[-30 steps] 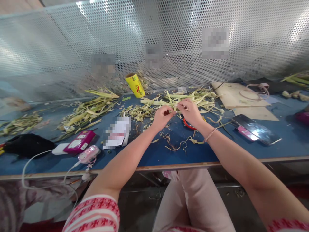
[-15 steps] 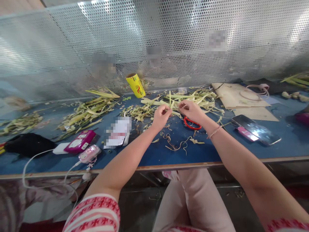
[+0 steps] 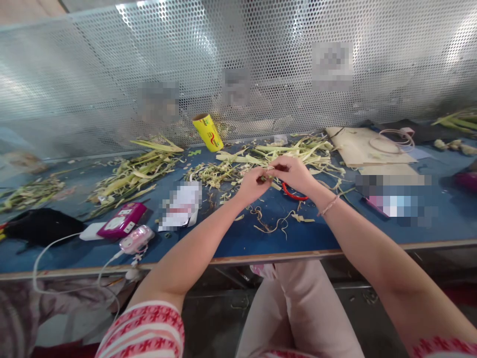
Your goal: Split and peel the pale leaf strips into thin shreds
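My left hand point(image 3: 255, 184) and my right hand point(image 3: 293, 173) meet above the blue table, both with fingers pinched. Between the fingertips shows a small bit of a pale green plant strip point(image 3: 264, 177); the fingers hide most of it. Just behind my hands lies a pile of pale green plant strips point(image 3: 309, 151). A heap of short plant scraps point(image 3: 214, 173) sits to the left of them. The red handles of what look like scissors point(image 3: 294, 195) lie under my right hand, partly covered. Thin dry curled fibres point(image 3: 274, 226) lie on the table nearer to me.
A yellow cardboard tube point(image 3: 207, 133) stands tilted by the perforated metal screen point(image 3: 261, 49). More strips point(image 3: 130, 174), a purple power block point(image 3: 122, 220), a pink device point(image 3: 136, 239) and a white cable lie left. Brown card point(image 3: 363, 146) and a blurred phone lie right.
My hands have come together, fingertips now touching. The strip that stood up from the left fingers no longer shows upright. My right hand has moved slightly left.
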`<action>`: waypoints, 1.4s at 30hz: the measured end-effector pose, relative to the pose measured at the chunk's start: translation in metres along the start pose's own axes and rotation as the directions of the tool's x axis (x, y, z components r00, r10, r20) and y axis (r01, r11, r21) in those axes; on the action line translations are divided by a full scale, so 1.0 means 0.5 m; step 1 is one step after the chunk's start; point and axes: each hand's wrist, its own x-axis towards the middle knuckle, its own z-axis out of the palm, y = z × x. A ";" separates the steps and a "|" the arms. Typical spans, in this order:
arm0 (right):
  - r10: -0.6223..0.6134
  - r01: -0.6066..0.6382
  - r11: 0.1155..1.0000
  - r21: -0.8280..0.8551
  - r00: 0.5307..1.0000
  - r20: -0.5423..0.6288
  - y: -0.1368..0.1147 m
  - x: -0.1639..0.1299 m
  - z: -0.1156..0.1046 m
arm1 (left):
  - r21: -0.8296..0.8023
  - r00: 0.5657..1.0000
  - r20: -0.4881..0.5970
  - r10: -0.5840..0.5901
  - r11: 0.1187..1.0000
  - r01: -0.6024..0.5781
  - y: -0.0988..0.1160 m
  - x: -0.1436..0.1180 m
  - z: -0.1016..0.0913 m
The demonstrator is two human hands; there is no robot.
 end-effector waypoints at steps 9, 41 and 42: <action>0.027 -0.035 0.997 -0.068 0.994 -0.104 0.000 -0.009 0.007 | -0.094 0.998 0.064 -0.001 0.996 0.007 0.014 -0.010 0.007; 0.327 -0.315 0.944 0.095 0.931 -0.161 0.023 0.008 0.011 | -0.132 0.987 0.106 -0.124 0.982 0.138 -0.013 -0.005 0.001; 0.334 -0.327 0.943 0.070 0.931 -0.150 0.029 0.010 0.011 | -0.143 0.989 0.102 -0.110 0.982 0.124 -0.015 -0.005 0.002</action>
